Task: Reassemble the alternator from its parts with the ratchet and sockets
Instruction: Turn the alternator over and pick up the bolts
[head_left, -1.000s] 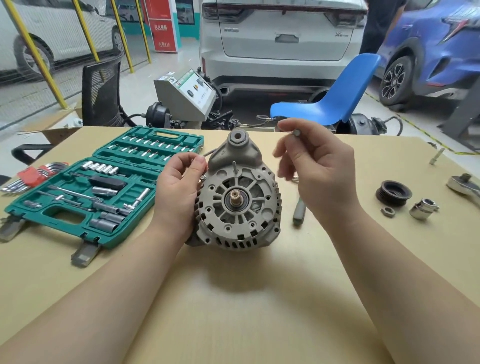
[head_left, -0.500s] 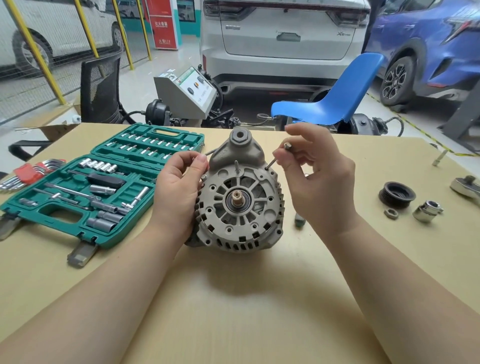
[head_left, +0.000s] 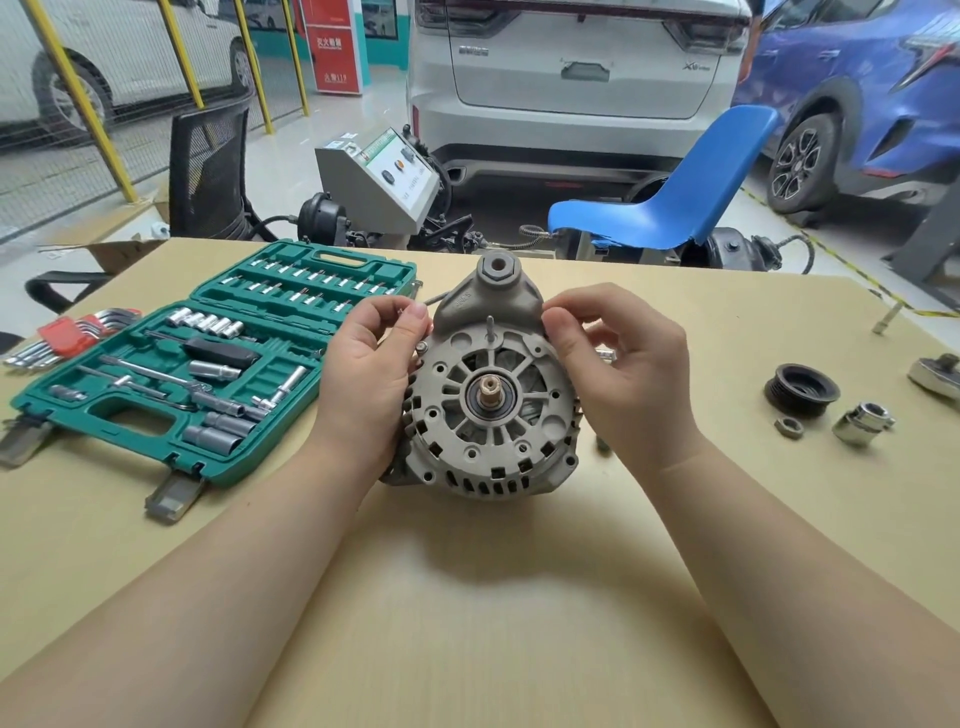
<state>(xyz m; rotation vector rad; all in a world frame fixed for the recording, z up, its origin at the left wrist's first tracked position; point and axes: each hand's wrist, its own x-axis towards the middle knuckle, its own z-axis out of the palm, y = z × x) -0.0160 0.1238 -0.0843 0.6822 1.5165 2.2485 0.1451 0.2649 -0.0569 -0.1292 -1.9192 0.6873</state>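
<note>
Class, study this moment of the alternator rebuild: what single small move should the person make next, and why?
Probably finger-turn the through bolt at the housing's upper left. Its head stands proud, the left hand sits beside it, and the right hand steadies the alternator; the ratchet lies unused at the table's right.

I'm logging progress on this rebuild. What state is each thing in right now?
alternator: upright on the table, shaft bare, no pulley
left hand: steadies the alternator's left side
right hand: fingertips at the upper right edge of the housing
pulley: off, lying on the table
nut: loose beside the pulley
socket set case: open
</note>
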